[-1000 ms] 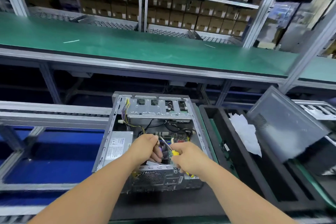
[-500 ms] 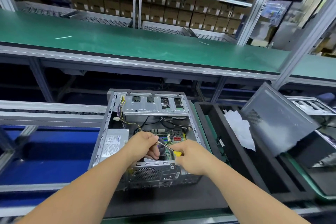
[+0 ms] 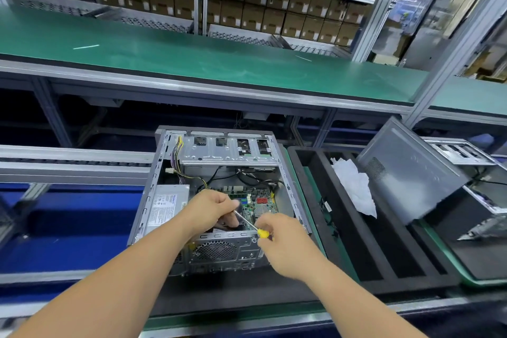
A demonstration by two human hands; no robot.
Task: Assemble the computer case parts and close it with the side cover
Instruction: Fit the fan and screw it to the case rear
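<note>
The open computer case (image 3: pixel 219 200) lies on its side on a dark mat at the centre of the view, its open face up. Inside it, at the case's 12 o'clock end, sits a silver drive cage (image 3: pixel 227 149); at 9 o'clock lies the grey power supply (image 3: pixel 167 207) with its white label, and a bundle of coloured wires (image 3: pixel 178 162) runs from the cage edge down toward it. The green motherboard (image 3: pixel 258 200) fills the floor of the case toward 3 o'clock, with black cables looping above it. The rear panel with its round fan grille (image 3: pixel 215 251) faces the person at 6 o'clock.

The left hand (image 3: pixel 211 208) reaches into the middle of the case, fingers curled into a loose fist around something dark; what it grasps cannot be made out. The right hand (image 3: pixel 285 239) pinches the yellow handle of a small screwdriver (image 3: pixel 251 225) between thumb and fingers, the metal shaft slanting toward 10 o'clock so that its tip meets the left hand's fingers.

At 3 o'clock of the case stands a black foam tray (image 3: pixel 365 250) with long slots; a crumpled white sheet (image 3: pixel 354 189) rests in its far part and a thin black cable (image 3: pixel 326 208) lies in the slot nearest the case. The grey side cover (image 3: pixel 408 173) leans tilted over the tray's right edge, well apart from the case. Beyond, at 12 o'clock, runs a green workbench (image 3: pixel 192 57), and behind it shelves of cardboard boxes (image 3: pixel 274 5).
</note>
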